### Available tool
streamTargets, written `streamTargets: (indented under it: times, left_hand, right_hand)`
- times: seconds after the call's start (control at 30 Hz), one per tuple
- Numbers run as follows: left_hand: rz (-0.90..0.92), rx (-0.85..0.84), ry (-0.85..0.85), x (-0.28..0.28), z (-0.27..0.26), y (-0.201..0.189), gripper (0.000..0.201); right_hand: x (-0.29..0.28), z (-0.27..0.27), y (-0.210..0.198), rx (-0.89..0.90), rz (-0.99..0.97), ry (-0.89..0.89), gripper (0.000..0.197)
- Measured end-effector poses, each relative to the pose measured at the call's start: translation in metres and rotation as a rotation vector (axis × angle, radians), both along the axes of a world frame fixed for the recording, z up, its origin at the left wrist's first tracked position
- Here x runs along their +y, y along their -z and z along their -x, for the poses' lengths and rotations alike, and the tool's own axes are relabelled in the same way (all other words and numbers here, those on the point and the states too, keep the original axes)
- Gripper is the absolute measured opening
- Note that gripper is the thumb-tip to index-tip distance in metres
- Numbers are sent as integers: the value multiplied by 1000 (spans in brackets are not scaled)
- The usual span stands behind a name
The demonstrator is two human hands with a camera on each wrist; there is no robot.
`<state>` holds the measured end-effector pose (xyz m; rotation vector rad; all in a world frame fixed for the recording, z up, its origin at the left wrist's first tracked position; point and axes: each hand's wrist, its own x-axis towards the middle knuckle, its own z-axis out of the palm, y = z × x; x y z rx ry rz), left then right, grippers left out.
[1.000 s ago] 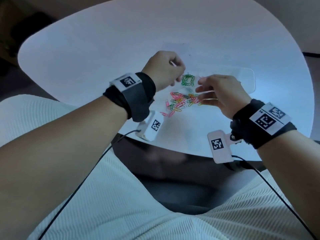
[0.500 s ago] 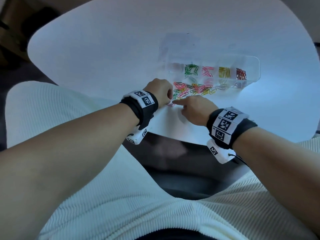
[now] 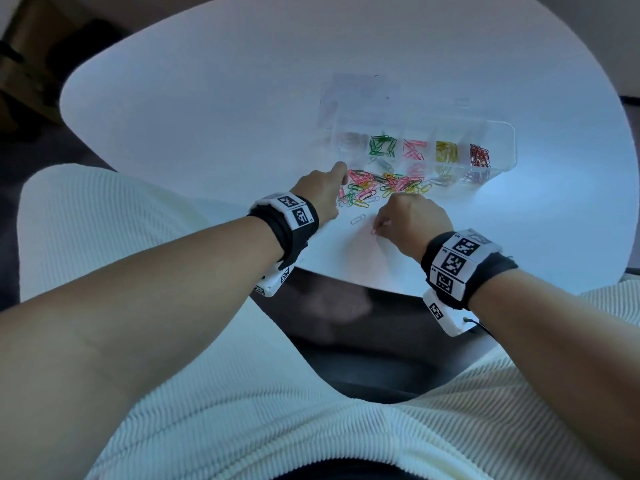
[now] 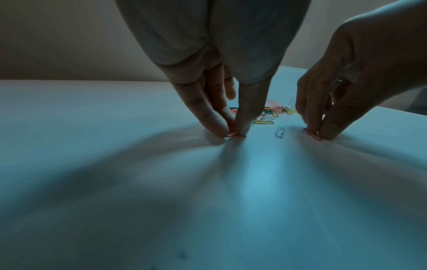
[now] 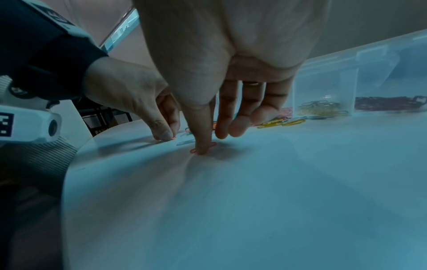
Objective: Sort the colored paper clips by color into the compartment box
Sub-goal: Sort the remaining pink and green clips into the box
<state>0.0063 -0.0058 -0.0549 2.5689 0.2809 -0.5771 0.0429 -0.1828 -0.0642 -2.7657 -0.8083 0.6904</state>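
Note:
A clear compartment box [image 3: 498, 128] lies on the white table and holds green clips [image 3: 381, 147], pink clips [image 3: 414, 148], yellow clips [image 3: 446, 152] and red clips [image 3: 479, 155] in separate compartments. A mixed pile of clips [image 3: 384, 185] lies in front of it. My left hand [image 4: 232, 134] is at the pile's near left edge, thumb and forefinger pinching a pink clip [image 4: 231, 135] against the table. My right hand [image 5: 202, 148] is nearer to me, its fingertips pinching another pink clip [image 3: 375, 231] flat on the table.
A single pale clip [image 3: 357, 219] lies on the table between my hands. The leftmost compartment holds pale clips [image 3: 351, 142]. A faint clear sheet [image 3: 360, 95] lies behind the box. The table's near edge [image 3: 346, 277] is just below my wrists.
Both hands came down from over the box and pile to the table. The right hand has drawn a pink clip towards me; the left has settled at the pile's left edge.

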Motion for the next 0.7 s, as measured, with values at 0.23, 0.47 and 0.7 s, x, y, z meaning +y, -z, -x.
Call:
streamTargets:
  times: [0.23, 0.47, 0.7]
  left_hand:
    - [-74, 49, 110, -5, 1, 4, 49]
    - [-28, 84, -47, 2, 0, 2, 36]
    - [104, -4, -369, 18, -19, 1, 25]
  right_hand:
    - [1, 3, 2, 5, 37, 6, 10]
    - [4, 7, -3, 115, 100, 104, 20]
    - [3, 3, -6, 220, 88, 124, 24]
